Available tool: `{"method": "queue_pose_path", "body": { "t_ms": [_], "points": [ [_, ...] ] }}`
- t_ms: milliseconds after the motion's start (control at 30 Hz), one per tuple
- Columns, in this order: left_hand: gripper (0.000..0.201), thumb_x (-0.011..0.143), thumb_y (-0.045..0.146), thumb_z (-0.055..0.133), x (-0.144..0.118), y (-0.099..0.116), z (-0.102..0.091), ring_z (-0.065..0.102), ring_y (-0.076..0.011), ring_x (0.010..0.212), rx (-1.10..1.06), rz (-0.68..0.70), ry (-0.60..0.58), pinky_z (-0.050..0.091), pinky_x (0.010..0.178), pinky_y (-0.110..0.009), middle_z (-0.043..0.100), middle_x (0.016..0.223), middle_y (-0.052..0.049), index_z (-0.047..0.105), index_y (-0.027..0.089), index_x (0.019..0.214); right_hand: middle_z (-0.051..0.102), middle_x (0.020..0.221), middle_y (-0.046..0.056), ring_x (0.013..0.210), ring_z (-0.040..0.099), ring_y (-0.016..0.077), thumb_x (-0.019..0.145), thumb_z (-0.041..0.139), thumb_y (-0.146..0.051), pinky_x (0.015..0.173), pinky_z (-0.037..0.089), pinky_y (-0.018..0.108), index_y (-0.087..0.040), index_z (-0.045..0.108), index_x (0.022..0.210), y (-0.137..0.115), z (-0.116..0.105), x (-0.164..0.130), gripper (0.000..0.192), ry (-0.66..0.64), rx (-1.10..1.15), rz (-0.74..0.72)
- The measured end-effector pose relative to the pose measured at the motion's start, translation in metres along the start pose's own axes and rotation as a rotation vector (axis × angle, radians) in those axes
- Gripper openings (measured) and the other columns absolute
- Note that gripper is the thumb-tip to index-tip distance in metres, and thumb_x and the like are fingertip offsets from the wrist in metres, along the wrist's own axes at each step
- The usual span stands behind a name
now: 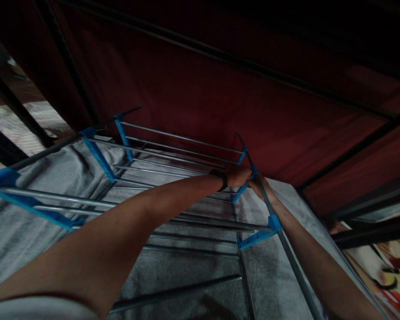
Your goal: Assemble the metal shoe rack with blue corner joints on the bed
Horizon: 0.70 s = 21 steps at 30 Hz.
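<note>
Right pole (294, 264) cut off at bottom

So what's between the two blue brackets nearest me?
In the head view, metal rods span the left bracket and right bracket, partly hidden by your left arm.

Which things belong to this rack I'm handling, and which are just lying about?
Belonging, apparently: blue plastic brackets, one at the left hand and right hand; silver metal crossbars; long grey metal pole; probably the dark metal tube in front.

Just around: grey cloth underneath, dark red panel behind, pale striped cloth.
</note>
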State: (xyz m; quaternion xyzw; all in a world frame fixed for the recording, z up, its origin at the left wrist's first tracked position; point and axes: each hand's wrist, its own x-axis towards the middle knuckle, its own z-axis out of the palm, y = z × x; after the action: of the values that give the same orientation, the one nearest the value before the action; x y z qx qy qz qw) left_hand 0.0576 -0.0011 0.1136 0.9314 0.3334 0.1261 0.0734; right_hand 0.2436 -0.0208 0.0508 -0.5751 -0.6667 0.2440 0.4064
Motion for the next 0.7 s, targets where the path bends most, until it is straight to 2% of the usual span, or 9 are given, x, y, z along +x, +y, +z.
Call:
{"method": "queue_pose_path", "body": {
  "t_ms": [133, 267, 467, 700],
  "points": [
    [0.023, 0.098, 0.030, 0.051, 0.000, 0.001, -0.006, 0.069, -0.0256, 0.102, 0.016, -0.003, -0.030, 0.050, 0.078, -0.031, 0.074, 0.107, -0.010, 0.070, 0.018, 0.101, 0.063, 0.083, 0.005, 0.075, 0.056, 0.0192, 0.075, 0.063, -0.053, 0.072, 0.048, 0.036, -0.019, 0.058, 0.089, -0.009, 0.000, -0.002, 0.037, 0.024, -0.053, -0.001],
    [0.023, 0.097, 0.028, 0.052, -0.001, 0.000, -0.001, 0.069, -0.0282, 0.103, 0.017, -0.021, -0.042, 0.050, 0.079, -0.033, 0.074, 0.108, -0.011, 0.071, 0.017, 0.104, 0.061, 0.079, 0.004, 0.074, 0.056, 0.0198, 0.074, 0.062, -0.058, 0.073, 0.047, 0.037, -0.020, 0.054, 0.086, -0.020, 0.002, -0.008, 0.040, 0.034, -0.046, -0.009],
    [0.022, 0.096, 0.029, 0.053, 0.001, -0.003, 0.003, 0.067, -0.0252, 0.105, -0.041, -0.063, -0.019, 0.048, 0.083, -0.031, 0.074, 0.109, -0.008, 0.070, 0.019, 0.105, 0.061, 0.078, 0.004, 0.073, 0.055, 0.0193, 0.072, 0.063, -0.056, 0.072, 0.045, 0.036, -0.021, 0.054, 0.086, -0.035, 0.005, -0.015, 0.039, 0.085, -0.051, 0.047],
    [0.023, 0.096, 0.027, 0.050, 0.002, -0.003, -0.005, 0.068, -0.0256, 0.100, -0.108, -0.067, -0.010, 0.047, 0.079, -0.030, 0.074, 0.105, -0.009, 0.071, 0.017, 0.095, 0.058, 0.074, 0.003, 0.069, 0.054, 0.0188, 0.073, 0.060, -0.053, 0.069, 0.045, 0.036, -0.021, 0.054, 0.083, -0.026, 0.008, -0.010, 0.034, 0.107, -0.069, 0.071]
  ]
}}
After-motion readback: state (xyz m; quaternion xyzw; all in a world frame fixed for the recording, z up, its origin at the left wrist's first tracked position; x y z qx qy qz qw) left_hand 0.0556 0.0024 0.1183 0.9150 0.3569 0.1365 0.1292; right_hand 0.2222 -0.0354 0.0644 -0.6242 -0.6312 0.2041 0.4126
